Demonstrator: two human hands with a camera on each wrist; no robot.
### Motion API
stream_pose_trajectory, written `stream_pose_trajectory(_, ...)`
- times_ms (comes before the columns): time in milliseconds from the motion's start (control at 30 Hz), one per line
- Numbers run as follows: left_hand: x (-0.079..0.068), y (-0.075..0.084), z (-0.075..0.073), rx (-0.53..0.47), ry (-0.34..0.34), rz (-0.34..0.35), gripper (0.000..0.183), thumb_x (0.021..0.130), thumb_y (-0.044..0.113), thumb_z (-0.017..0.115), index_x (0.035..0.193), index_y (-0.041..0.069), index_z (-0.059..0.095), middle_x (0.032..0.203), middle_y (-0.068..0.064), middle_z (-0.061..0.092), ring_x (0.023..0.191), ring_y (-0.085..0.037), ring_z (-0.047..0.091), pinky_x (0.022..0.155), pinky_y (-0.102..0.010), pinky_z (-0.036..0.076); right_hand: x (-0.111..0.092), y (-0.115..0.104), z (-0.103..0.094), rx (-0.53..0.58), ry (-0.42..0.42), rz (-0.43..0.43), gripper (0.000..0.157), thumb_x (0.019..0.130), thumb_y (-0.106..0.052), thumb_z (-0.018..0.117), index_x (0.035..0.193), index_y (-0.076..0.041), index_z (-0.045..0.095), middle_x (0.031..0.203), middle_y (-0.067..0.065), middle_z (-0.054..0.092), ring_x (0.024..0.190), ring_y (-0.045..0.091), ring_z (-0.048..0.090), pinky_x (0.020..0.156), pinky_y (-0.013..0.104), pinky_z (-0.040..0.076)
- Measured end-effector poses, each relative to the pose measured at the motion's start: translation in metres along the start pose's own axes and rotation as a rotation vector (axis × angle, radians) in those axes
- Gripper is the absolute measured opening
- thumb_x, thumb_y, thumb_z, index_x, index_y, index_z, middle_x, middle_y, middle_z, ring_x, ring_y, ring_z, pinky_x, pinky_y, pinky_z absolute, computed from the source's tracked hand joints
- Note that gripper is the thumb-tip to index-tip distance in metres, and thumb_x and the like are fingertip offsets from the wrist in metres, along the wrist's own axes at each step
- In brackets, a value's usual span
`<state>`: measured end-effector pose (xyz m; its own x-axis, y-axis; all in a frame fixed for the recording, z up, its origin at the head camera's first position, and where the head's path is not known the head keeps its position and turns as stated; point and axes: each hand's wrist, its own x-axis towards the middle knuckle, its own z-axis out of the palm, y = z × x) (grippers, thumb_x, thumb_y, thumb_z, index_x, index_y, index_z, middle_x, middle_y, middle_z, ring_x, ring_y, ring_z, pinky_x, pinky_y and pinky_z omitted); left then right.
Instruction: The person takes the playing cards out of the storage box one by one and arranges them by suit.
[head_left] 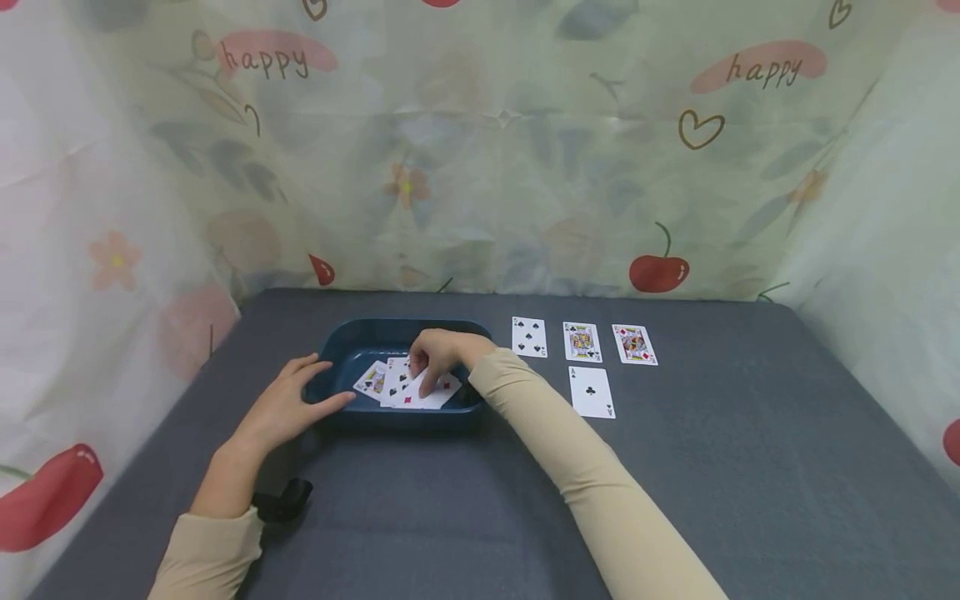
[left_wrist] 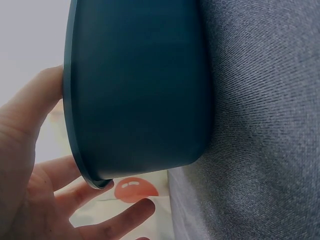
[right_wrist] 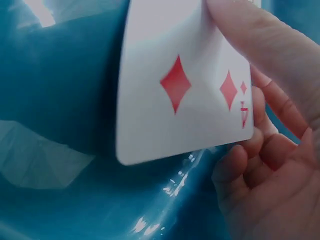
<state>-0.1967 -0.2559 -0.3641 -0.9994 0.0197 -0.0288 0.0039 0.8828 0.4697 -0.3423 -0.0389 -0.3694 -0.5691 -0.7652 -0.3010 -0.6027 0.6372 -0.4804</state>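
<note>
My right hand [head_left: 442, 354] is inside a dark blue tray [head_left: 405, 421], pinching a four of diamonds [right_wrist: 150, 120] between thumb and fingers. That playing card is tilted in the right wrist view, and its upper part runs out of frame. Beneath and beside it in the tray lie other face-up cards, among them a face card [head_left: 371, 380] and a card with black pips [head_left: 393, 385]. At the tray's left end is my left hand [head_left: 281, 404], thumb and fingers spread around the corner. In the left wrist view its thumb touches the tray rim [left_wrist: 68, 110].
Right of the tray, a spade card [head_left: 529, 337], a king [head_left: 582, 342] and a king of diamonds [head_left: 634, 345] lie in a row. An ace of clubs [head_left: 592, 393] lies below the middle one. Printed curtains [head_left: 495, 208] surround the dark grey table [head_left: 750, 467].
</note>
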Motion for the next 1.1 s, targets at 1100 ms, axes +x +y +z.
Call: stream_pose_trajectory(1100,0.001,0.001,0.001,0.004,-0.012,-0.009,0.086,0.083,0.060,0.057,0.142,0.001,0.036,0.151,-0.026,0.020,0.134,-0.048,0.027,0.104,-0.066,0.028,-0.117,0.063,-0.045,0.588,0.611,0.003,0.042,0.089,-0.002,0.057,0.129,-0.005,0.045,0.108,0.021,0.060,0.079,0.013,0.062,0.067,0.023,0.050)
